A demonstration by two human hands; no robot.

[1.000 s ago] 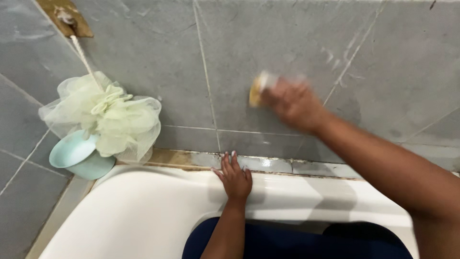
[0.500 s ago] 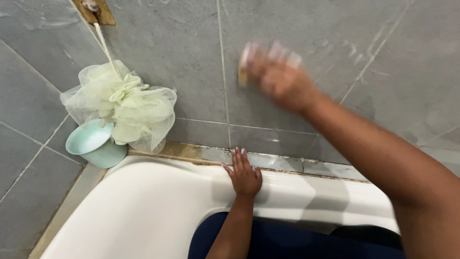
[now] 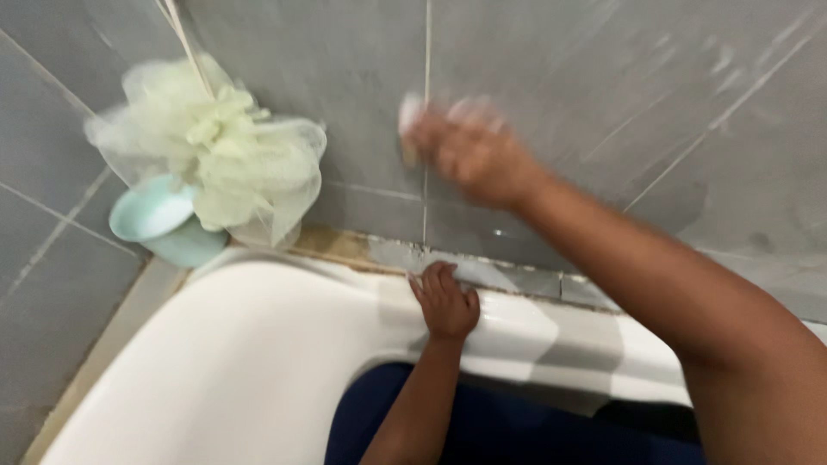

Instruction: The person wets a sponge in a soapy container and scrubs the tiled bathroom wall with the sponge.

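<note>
The blurred right hand [image 3: 474,155] grips a small yellowish sponge [image 3: 410,129] against the grey tiled wall [image 3: 560,77]; below it, the left hand [image 3: 446,301] rests flat and released on the white bathtub rim [image 3: 258,344].

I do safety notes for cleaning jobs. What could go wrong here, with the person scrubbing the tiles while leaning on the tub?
The left hand bears on the glossy white tub rim; if wet, it could slip. The right hand scrubs the grey tile wall with a small scrubber, blurred, which could slip from the grip. A wide stroke might hit the mesh bath pouf above the pale cup.
</note>
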